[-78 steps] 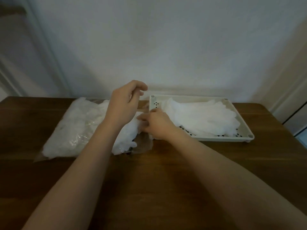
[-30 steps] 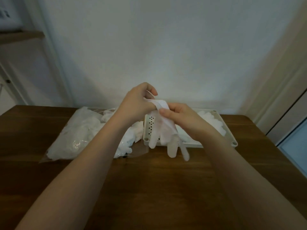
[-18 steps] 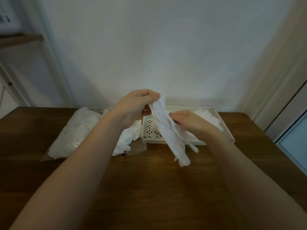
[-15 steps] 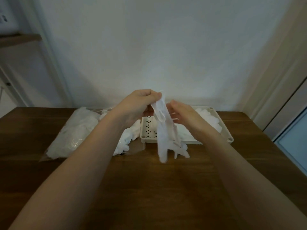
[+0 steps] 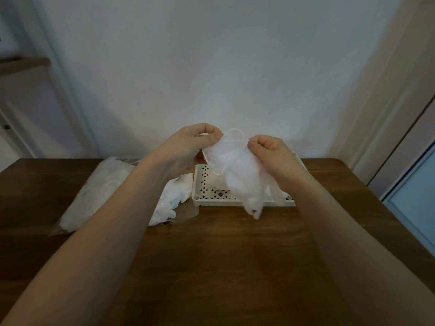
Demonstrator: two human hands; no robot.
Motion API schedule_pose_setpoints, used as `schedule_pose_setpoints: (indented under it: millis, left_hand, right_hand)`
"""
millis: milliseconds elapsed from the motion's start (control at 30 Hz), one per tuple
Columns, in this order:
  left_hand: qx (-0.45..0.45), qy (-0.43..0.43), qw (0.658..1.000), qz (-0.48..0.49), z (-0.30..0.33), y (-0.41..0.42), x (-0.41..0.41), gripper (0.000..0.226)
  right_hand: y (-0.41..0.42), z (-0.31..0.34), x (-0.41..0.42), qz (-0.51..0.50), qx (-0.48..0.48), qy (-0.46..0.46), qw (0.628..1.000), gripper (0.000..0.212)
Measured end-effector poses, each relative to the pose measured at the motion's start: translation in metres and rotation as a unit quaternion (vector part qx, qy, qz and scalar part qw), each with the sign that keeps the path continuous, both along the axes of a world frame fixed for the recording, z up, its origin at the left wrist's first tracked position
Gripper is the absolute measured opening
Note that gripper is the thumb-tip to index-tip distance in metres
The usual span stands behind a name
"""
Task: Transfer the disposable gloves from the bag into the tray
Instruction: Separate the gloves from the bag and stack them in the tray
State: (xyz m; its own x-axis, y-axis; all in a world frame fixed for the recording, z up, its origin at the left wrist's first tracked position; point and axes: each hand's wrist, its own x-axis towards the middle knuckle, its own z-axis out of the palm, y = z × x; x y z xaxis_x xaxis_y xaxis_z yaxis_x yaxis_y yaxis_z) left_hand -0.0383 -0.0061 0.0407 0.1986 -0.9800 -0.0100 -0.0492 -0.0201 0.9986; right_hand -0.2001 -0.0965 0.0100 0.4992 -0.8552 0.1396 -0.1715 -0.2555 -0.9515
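Note:
A thin white disposable glove (image 5: 237, 170) hangs in the air above the tray's near edge, cuff up and fingers down. My left hand (image 5: 188, 147) pinches the cuff's left side and my right hand (image 5: 270, 154) pinches its right side, so the cuff is pulled wide. Below it sits the cream perforated tray (image 5: 207, 201), with more white gloves lying in it behind my hands. To the left lies the clear plastic bag (image 5: 98, 191), full of white gloves, some spilling from its mouth (image 5: 174, 198) next to the tray.
Everything rests on a dark wooden table (image 5: 216, 267) set against a white wall. A wooden shelf (image 5: 23, 63) hangs at the far left. A door frame and a pale blue panel (image 5: 414, 198) stand at the right beyond the table edge.
Both hands came out of the bag's mouth with one glove and lifted it over the tray. The glove first hung narrow from my left hand; now both hands stretch its cuff apart.

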Motion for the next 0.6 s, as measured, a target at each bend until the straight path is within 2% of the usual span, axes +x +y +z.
schedule_pose_setpoints:
  millis: [100, 133, 200, 267, 433, 500, 600]
  left_hand:
    - [0.024, -0.098, 0.995, -0.003, -0.008, -0.007, 0.002, 0.012]
    - [0.037, -0.103, 0.994, -0.016, -0.009, -0.010, 0.000, 0.011]
    - [0.064, -0.087, 0.993, -0.054, -0.010, -0.016, -0.007, 0.028]
    - [0.060, -0.121, 0.989, -0.066, -0.010, -0.021, -0.018, 0.040]
    - [0.011, -0.182, 0.983, 0.014, -0.017, -0.038, -0.026, 0.033]
    - [0.005, -0.170, 0.985, 0.040, -0.019, -0.045, -0.026, 0.030]
    - [-0.013, -0.087, 0.995, 0.053, -0.017, -0.049, -0.026, 0.025]
  right_hand:
    - [-0.004, 0.003, -0.002, -0.020, -0.024, 0.026, 0.999, 0.026]
    - [-0.005, 0.004, -0.002, -0.025, -0.030, 0.037, 0.999, 0.025]
    - [-0.009, 0.005, -0.001, -0.020, -0.029, 0.045, 0.998, 0.029]
    - [-0.011, 0.007, -0.002, 0.003, -0.011, 0.043, 0.999, 0.031]
    - [-0.023, 0.005, -0.010, 0.050, 0.042, 0.017, 0.998, 0.024]
    - [-0.028, 0.005, -0.017, 0.087, 0.074, -0.003, 0.993, 0.016]
    - [-0.038, 0.003, -0.032, 0.144, 0.105, 0.011, 0.984, 0.014]
